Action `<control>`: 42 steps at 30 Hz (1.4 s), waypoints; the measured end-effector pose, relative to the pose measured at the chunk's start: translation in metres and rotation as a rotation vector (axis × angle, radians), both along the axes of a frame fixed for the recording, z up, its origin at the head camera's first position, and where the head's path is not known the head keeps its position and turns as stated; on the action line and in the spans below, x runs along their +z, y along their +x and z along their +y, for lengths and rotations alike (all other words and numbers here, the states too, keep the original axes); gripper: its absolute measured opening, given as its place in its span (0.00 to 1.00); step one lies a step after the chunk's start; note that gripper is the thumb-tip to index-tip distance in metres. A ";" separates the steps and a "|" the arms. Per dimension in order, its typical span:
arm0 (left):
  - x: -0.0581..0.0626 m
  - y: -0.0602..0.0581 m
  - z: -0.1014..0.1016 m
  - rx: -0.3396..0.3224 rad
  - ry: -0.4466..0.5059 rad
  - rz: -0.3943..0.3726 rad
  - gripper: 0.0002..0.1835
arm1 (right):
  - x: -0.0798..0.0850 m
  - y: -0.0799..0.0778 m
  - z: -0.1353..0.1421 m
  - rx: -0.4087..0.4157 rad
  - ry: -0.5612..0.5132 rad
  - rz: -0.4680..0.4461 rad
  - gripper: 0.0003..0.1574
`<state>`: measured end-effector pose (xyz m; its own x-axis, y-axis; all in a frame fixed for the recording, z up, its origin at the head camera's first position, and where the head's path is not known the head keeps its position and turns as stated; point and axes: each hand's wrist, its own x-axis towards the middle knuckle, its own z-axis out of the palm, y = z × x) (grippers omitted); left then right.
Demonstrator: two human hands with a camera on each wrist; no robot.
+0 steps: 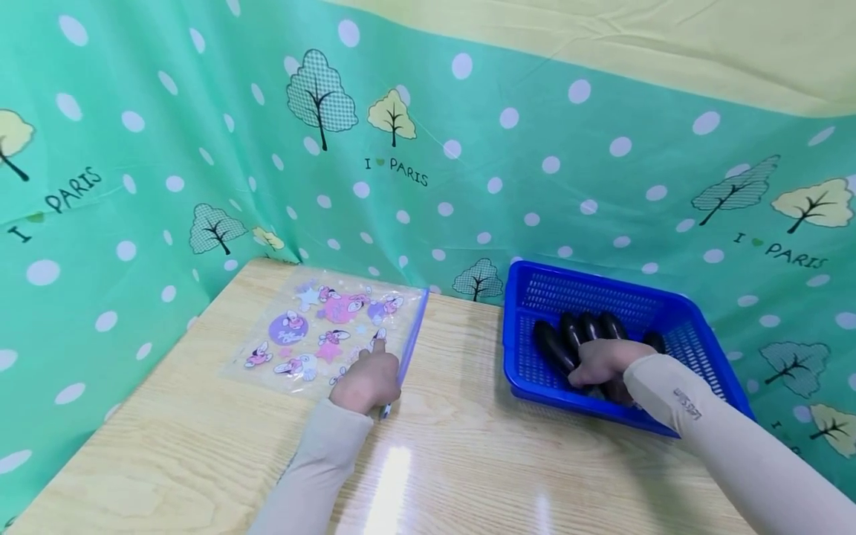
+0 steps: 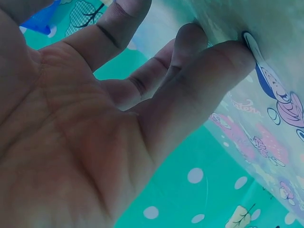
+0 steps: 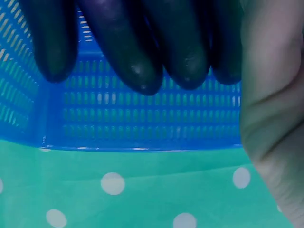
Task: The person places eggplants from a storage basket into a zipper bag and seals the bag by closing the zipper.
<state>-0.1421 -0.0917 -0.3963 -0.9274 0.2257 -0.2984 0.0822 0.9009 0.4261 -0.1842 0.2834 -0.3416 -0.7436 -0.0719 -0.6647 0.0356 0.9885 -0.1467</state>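
Note:
A clear zip bag (image 1: 328,338) printed with pink and purple cartoon figures lies flat on the table, its purple zip edge to the right. My left hand (image 1: 368,379) rests on the bag near that edge. In the left wrist view the fingers (image 2: 199,90) are extended and loosely spread, the tips against the plastic. Several dark, glossy eggplants (image 1: 551,348) lie side by side in a blue plastic basket (image 1: 510,357). Over them, inside the basket, is my right hand (image 1: 605,360), its thumb beside an eggplant. Its other fingers are hidden, so whether it grips one is unclear.
The light wooden table (image 1: 455,461) runs up to a green polka-dot cloth (image 1: 428,200) hanging behind and along the left. Another eggplant (image 1: 654,342) lies towards the basket's right side. The basket's raised walls surround the eggplants.

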 end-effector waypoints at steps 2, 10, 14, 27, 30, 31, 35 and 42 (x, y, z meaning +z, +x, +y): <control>0.000 -0.001 0.001 -0.002 -0.006 0.001 0.06 | 0.002 -0.001 0.003 0.003 -0.027 0.020 0.13; 0.001 -0.001 0.001 -0.001 -0.012 -0.010 0.05 | 0.002 -0.008 0.007 0.045 -0.104 0.131 0.16; 0.001 0.000 0.001 -0.004 -0.011 -0.005 0.04 | 0.001 -0.011 0.008 0.051 -0.152 0.194 0.16; -0.002 -0.002 0.000 0.000 -0.009 0.009 0.08 | 0.021 -0.019 0.007 0.016 -0.251 0.344 0.32; -0.002 -0.002 -0.001 0.011 0.002 0.012 0.06 | 0.028 -0.023 0.004 -0.028 -0.292 0.391 0.30; -0.002 -0.002 -0.001 0.013 0.003 0.012 0.04 | 0.030 -0.025 0.003 -0.039 -0.308 0.407 0.30; -0.003 -0.002 0.000 0.014 -0.020 0.027 0.04 | 0.030 -0.031 -0.003 -0.085 -0.379 0.469 0.31; -0.005 -0.003 0.002 -0.009 -0.058 0.090 0.08 | 0.023 -0.039 -0.017 -0.065 -0.412 0.449 0.33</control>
